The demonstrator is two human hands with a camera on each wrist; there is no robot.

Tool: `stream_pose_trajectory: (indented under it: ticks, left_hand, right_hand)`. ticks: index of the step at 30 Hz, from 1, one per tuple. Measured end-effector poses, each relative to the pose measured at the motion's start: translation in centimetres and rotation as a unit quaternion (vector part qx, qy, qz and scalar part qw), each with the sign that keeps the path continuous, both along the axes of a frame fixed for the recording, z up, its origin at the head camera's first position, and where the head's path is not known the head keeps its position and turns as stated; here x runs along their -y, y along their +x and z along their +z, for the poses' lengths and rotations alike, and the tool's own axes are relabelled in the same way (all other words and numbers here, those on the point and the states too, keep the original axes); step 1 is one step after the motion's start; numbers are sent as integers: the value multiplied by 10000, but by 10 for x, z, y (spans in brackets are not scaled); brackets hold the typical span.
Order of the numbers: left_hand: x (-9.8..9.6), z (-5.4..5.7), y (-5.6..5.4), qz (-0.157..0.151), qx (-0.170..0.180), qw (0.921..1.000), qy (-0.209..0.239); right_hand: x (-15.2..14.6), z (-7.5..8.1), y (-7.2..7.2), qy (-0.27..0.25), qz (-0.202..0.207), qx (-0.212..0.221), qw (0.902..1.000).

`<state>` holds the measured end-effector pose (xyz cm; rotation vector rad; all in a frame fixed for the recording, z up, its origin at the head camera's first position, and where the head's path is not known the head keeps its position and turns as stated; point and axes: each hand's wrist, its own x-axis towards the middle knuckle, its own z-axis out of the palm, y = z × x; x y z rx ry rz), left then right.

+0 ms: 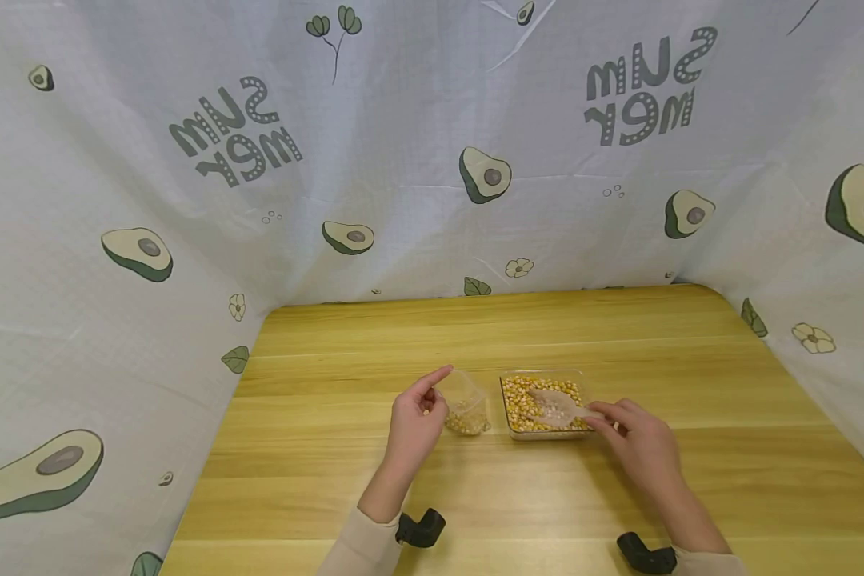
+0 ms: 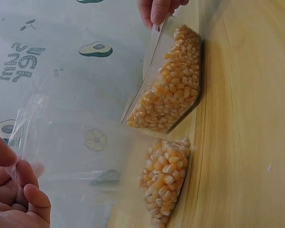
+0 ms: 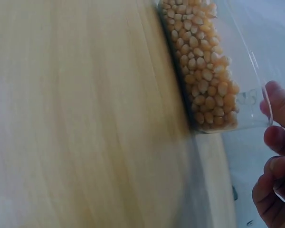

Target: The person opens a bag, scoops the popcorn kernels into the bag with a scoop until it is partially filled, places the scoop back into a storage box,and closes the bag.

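My left hand pinches the top edge of a clear plastic bag between thumb and fingers. Corn kernels fill the bottom of the bag, which stands on the table. Just right of it is a clear rectangular container holding a bed of yellow corn kernels. With thumb and fingertips, my right hand grips the handle of a pale, see-through scoop. The scoop's bowl lies over the kernels inside the container. In the right wrist view, the fingers are at the container's rim.
Both things stand on a wood-grain table. Behind and at the sides hangs a white curtain printed with avocados. A black band piece sits at the left wrist, another at the right.
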<state>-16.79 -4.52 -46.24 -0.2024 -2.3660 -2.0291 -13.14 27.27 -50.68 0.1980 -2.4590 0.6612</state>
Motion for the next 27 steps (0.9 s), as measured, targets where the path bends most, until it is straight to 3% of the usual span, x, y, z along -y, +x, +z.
stream_pose_trajectory:
  ticks: [7, 21, 27]
  left_hand:
    - [-1, -1, 0, 9, -69, 10000, -5]
    - [-1, 0, 0, 45, -43, 10000, -17]
    - [-1, -1, 0, 63, -30, 10000, -4]
  right_hand:
    - [1, -7, -1, -1105, -10, 376, 9932]
    - [3, -12, -1, -1790, -360, 705, 9807]
    - [5, -13, 0, -2212, -450, 909, 9699]
